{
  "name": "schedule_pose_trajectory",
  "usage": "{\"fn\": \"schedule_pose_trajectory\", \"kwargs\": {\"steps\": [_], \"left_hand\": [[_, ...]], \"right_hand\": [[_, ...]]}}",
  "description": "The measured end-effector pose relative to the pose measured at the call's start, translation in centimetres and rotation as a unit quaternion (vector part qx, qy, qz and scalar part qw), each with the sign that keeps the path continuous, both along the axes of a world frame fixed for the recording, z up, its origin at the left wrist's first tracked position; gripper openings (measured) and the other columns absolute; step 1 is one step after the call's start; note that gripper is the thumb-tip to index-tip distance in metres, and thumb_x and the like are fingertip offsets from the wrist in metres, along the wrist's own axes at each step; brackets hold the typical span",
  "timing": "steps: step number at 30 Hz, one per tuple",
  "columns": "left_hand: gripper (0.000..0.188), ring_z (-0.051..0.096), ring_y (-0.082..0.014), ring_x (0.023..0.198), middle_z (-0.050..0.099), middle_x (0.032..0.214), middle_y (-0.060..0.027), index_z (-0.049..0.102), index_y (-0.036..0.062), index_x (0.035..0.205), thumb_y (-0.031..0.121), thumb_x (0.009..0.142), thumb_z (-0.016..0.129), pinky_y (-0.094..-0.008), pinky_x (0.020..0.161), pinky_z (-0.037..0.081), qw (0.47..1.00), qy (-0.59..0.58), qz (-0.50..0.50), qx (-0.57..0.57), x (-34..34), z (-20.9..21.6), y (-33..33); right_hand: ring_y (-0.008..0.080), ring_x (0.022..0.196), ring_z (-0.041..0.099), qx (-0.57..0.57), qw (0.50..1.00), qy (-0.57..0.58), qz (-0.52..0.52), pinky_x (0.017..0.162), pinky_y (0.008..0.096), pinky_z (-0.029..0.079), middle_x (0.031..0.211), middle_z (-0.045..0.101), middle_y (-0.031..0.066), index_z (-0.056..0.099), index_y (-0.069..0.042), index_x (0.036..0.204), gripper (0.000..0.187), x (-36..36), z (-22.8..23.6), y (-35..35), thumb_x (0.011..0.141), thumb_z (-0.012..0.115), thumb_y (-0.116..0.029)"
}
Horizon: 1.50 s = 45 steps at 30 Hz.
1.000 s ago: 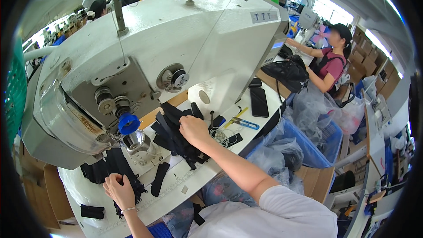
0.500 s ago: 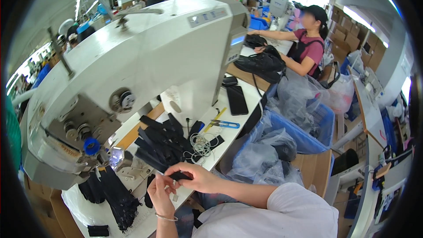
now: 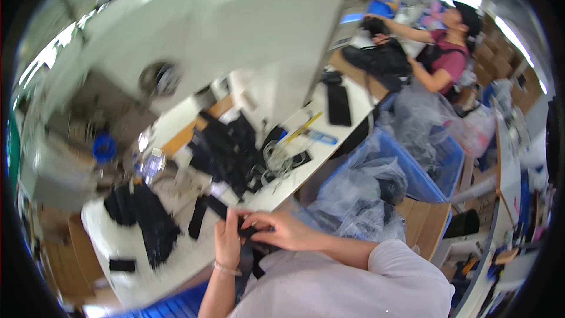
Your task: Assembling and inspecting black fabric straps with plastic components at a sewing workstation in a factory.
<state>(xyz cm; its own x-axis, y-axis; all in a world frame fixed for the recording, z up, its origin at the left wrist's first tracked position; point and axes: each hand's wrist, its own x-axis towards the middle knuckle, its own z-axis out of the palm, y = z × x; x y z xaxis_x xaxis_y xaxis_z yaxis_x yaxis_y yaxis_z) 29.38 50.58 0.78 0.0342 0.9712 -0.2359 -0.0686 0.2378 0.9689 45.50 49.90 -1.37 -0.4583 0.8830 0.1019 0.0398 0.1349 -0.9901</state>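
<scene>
At the table's front edge both hands meet around a small black fabric strip (image 3: 249, 231), dark and partly hidden by fingers. My right hand (image 3: 283, 230) is closed on it, thumb and fingers pinching. My left hand (image 3: 227, 241), with a bracelet at the wrist, is closed against the strip's left side. Just beyond the left fingertips, black strips (image 3: 198, 217) lie on the white table (image 3: 170, 280). Farther off is a loose pile of black strips (image 3: 226, 147). Leftward, a bundle of black zippers (image 3: 154, 224) lies under the sewing machine (image 3: 235, 29). The picture is blurred.
Behind the pile lie pale cord (image 3: 278, 158), blue thread snips (image 3: 322, 137) and a black phone (image 3: 338, 106). To the right stand blue crates (image 3: 450, 165) with plastic bags (image 3: 359, 191). A co-worker (image 3: 450, 53) handles black bags (image 3: 379, 62) farther back.
The view has shifted and blurred. Both hands, with the black strip, have drawn slightly away from the pile toward my body. The co-worker's hand has risen with a black item.
</scene>
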Motion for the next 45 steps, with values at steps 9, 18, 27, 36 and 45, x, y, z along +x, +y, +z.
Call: {"fn": "schedule_pose_trajectory", "kwargs": {"steps": [9,18,27,36,45], "left_hand": [[0.037,0.056,-0.0221,0.061,0.061,0.067,-0.0153,0.064,-0.0028,0.082,0.026,0.098,0.048,-0.0338,0.063,0.046,0.989,0.126,-0.063,0.055,0.0,-1.2,-0.4],[0.034,0.061,-0.0315,0.077,0.059,0.089,-0.0138,0.063,0.0006,0.093,0.035,0.088,0.061,-0.0379,0.068,0.049,0.860,0.448,0.034,0.241,-7.8,0.5,2.1],[0.021,0.060,-0.0283,0.085,0.057,0.089,-0.0104,0.061,0.0034,0.096,0.012,0.077,0.068,-0.0381,0.072,0.050,0.781,0.590,0.069,0.190,-9.3,-2.5,1.3],[0.014,0.061,-0.0184,0.067,0.060,0.076,-0.0073,0.063,-0.0005,0.091,0.005,0.079,0.068,-0.0296,0.058,0.049,0.841,0.457,0.154,0.245,-9.6,-1.9,0.6],[0.014,0.062,-0.0132,0.054,0.062,0.071,-0.0077,0.058,-0.0066,0.093,0.005,0.087,0.064,-0.0228,0.046,0.050,0.985,-0.108,0.128,-0.047,-8.0,-0.9,-2.5]], "right_hand": [[0.0057,0.061,0.050,-0.160,0.984,-0.046,0.068,0.055,0.0216,0.037,0.072,0.061,-0.0002,0.070,-0.001,0.089,0.011,1.2,0.8,-0.4,0.079,0.068,0.000],[0.0130,0.070,0.063,-0.254,0.962,0.093,-0.022,0.070,0.0246,0.050,0.076,0.064,0.0067,0.055,-0.003,0.125,0.038,-0.3,2.9,1.0,0.088,0.058,-0.002],[0.0199,0.078,0.070,-0.302,0.934,0.184,-0.049,0.067,0.0288,0.058,0.098,0.068,0.0173,0.061,0.004,0.106,0.019,-1.9,1.9,3.4,0.092,0.055,-0.007],[0.0178,0.066,0.068,-0.298,0.936,0.168,-0.081,0.059,0.0262,0.056,0.083,0.068,0.0102,0.063,0.003,0.098,0.015,-2.3,2.4,2.6,0.087,0.065,-0.007],[0.0112,0.067,0.064,-0.187,0.977,0.089,-0.047,0.062,0.0219,0.053,0.080,0.066,0.0064,0.063,0.004,0.091,0.009,-4.8,4.1,0.9,0.085,0.066,-0.002]]}}
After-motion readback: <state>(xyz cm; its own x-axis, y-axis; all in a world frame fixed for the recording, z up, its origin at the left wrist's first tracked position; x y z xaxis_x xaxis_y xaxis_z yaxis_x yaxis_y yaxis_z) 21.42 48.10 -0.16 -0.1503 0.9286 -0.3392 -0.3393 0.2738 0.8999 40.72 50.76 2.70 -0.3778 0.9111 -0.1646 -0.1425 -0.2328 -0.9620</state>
